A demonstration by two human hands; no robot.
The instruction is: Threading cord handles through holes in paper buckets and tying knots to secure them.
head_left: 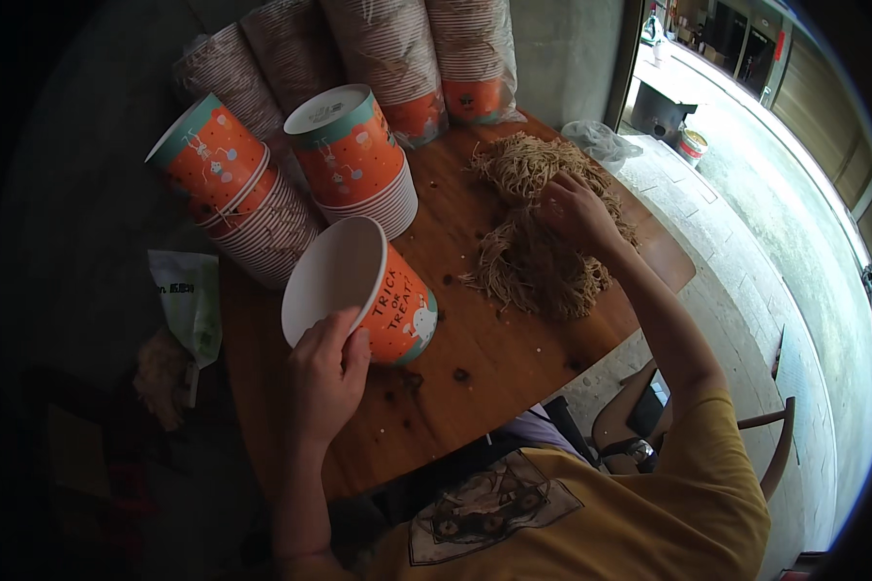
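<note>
My left hand (331,373) grips the near rim of an orange paper bucket (402,308) with teal trim and printed lettering. The bucket is tilted on the wooden table, its white mouth turned up and left, and nothing shows in the part of its inside that I see. My right hand (579,215) is over a heap of thin tan strands (538,266), fingers curled in at the strands; what they pinch is hidden. A second clump of strands (523,160) lies just beyond that hand. Both clumps are loose and tangled.
Beyond the held bucket stand an upside-down bucket stack (354,160) and a leaning stack (233,184). Plastic-wrapped stacks (388,58) line the back of the wooden table (455,407). A clear plastic bag (599,143) sits at the far right corner; a chair (780,445) is at right.
</note>
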